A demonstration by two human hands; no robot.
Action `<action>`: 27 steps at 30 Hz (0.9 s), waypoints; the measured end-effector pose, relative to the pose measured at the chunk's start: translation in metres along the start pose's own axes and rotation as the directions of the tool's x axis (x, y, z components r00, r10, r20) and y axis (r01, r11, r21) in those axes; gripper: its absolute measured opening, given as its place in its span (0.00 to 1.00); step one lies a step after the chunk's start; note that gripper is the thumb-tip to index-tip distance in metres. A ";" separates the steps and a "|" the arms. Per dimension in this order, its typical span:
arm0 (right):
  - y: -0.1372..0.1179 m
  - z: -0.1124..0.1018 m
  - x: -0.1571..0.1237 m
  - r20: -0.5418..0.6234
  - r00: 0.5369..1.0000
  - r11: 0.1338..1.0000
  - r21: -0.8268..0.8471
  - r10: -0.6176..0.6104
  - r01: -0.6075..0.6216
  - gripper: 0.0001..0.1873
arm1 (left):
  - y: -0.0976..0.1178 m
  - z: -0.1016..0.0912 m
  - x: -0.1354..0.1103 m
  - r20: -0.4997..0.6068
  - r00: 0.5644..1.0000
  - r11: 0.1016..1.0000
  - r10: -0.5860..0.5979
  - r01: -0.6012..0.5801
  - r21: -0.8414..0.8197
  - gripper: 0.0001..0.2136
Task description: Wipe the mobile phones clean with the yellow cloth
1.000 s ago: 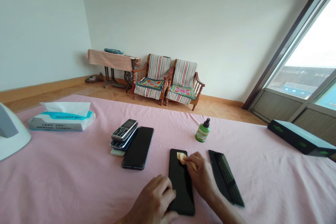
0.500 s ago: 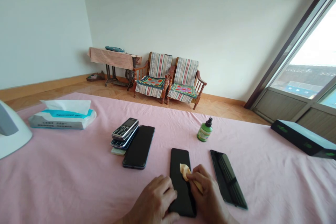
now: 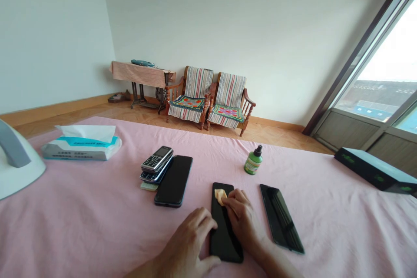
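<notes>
Phone (image 3: 224,234) is steadied flat on the worktop (image 3: 81,226) by the open left hand (image 3: 190,245). Cloth (image 3: 220,195) is pinched against its upper end by the right hand (image 3: 243,221). No writing can be read.

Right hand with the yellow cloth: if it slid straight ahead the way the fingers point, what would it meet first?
The right hand points up along the black phone. Past the phone's top edge only bare pink tablecloth shows; the green bottle seems off to the right.

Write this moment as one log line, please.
left hand: steadying black phone | right hand: pressing yellow cloth on phone's far end | surface: pink tablecloth
</notes>
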State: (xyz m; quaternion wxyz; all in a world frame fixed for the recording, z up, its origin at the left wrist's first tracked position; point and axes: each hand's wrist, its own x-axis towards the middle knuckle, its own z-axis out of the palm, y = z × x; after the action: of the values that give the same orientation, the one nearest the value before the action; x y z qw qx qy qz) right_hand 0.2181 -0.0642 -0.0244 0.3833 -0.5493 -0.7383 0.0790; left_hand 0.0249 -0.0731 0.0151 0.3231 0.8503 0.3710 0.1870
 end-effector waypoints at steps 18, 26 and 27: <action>-0.007 0.001 0.009 0.036 0.998 0.998 -0.029 0.056 -0.055 0.13 | -0.013 0.006 0.002 -0.070 0.996 0.997 -0.049 0.054 0.061 0.38; -0.013 -0.001 -0.020 0.079 0.995 0.997 -0.053 0.057 -0.053 0.10 | -0.011 0.003 0.002 -0.057 0.997 0.996 -0.043 0.047 0.072 0.39; -0.015 -0.003 -0.025 0.086 0.994 0.997 -0.046 0.065 -0.061 0.09 | -0.011 0.003 0.002 -0.055 0.998 0.997 -0.041 0.045 0.070 0.39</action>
State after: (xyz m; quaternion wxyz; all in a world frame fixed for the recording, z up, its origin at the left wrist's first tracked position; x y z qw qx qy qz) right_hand 0.2112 -0.0925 -0.0258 0.3358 -0.5765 -0.7383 0.0990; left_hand 0.0223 -0.0672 0.0054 0.2864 0.8478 0.4042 0.1894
